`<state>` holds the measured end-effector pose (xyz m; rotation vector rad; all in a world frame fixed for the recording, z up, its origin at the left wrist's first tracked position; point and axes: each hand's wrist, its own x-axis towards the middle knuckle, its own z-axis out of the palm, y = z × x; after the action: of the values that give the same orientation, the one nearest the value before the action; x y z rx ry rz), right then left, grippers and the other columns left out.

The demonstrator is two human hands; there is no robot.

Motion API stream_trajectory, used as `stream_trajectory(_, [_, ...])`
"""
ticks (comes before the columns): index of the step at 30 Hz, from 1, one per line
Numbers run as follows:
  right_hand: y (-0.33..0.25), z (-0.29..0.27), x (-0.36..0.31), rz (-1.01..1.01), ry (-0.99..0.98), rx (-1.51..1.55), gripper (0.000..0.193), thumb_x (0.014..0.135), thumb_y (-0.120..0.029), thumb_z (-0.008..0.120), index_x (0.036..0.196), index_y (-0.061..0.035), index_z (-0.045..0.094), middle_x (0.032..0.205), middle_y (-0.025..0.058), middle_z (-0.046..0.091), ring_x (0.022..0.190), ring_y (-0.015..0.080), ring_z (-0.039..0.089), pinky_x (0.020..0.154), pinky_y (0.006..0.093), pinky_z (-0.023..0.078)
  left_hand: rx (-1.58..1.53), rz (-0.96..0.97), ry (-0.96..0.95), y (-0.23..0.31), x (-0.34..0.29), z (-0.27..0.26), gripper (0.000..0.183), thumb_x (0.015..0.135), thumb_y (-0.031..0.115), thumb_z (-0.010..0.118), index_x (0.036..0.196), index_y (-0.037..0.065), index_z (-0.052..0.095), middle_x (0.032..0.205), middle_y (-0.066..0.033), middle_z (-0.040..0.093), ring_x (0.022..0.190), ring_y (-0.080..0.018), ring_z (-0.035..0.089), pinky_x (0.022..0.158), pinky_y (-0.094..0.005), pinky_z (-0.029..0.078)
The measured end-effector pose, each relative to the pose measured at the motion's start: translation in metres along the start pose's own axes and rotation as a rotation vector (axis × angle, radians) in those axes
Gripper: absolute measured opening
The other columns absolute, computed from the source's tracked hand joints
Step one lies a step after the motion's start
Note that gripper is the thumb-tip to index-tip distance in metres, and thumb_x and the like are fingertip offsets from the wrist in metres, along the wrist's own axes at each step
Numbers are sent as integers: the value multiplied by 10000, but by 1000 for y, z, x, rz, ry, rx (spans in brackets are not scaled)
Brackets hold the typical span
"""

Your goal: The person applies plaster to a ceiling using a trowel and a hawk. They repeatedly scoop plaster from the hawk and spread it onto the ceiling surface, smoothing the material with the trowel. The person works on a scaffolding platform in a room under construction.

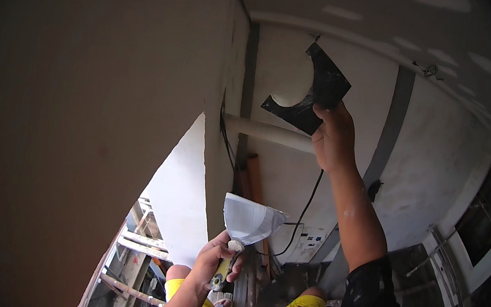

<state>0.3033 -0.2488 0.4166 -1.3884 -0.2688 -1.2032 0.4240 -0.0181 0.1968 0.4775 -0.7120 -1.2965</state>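
My left hand (214, 261) is low in front of me, its fingers wrapped round the yellow handle of a wide putty knife (252, 220). The metal blade points up and has whitish smears on it. Higher up and to the right, my raised right hand (333, 134) grips the edge of a black flat board (330, 84). A rounded pale mass, which looks like putty (293, 82), covers the left part of the board. It blends with the white wall behind, so its outline is hard to make out. The putty knife and the board are apart.
A big pale wall (90, 100) fills the left side, its corner close to my left hand. Behind the board runs a horizontal pipe (270, 133), and a black cable (307, 206) hangs below. Orange pipes (255, 177) lean in the corner. Scaffold bars (132, 288) show at lower left.
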Motion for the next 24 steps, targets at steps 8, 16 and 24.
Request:
stream_trajectory(8, [16, -7, -30, -6, -95, 21, 481, 995, -165, 619, 1423, -33, 443, 1293, 108, 609, 1159, 221, 653, 904, 407, 590, -458, 16, -298, 27, 15, 33, 623, 912, 27, 398, 1528, 83, 327, 709, -239, 537, 391, -239, 490, 345, -281, 448])
stream_trajectory(16, [39, -23, -77, 74, -112, 73, 486, 986, -122, 620, 1427, -15, 444, 1280, 137, 631, 1156, 254, 666, 960, 417, 586, -502, 13, -397, 31, 28, 63, 650, 889, 24, 368, 1530, 34, 262, 662, -233, 545, 343, -222, 468, 318, -261, 453])
stream_trajectory(24, [49, -46, -90, -78, -370, -265, 268, 949, 26, 593, 1196, 20, 697, 1240, 178, 704, 1181, 270, 662, 1044, 388, 519, -383, 59, -380, 31, 31, 59, 690, 853, 21, 367, 1533, 30, 248, 791, -262, 600, 342, -202, 473, 299, -250, 442])
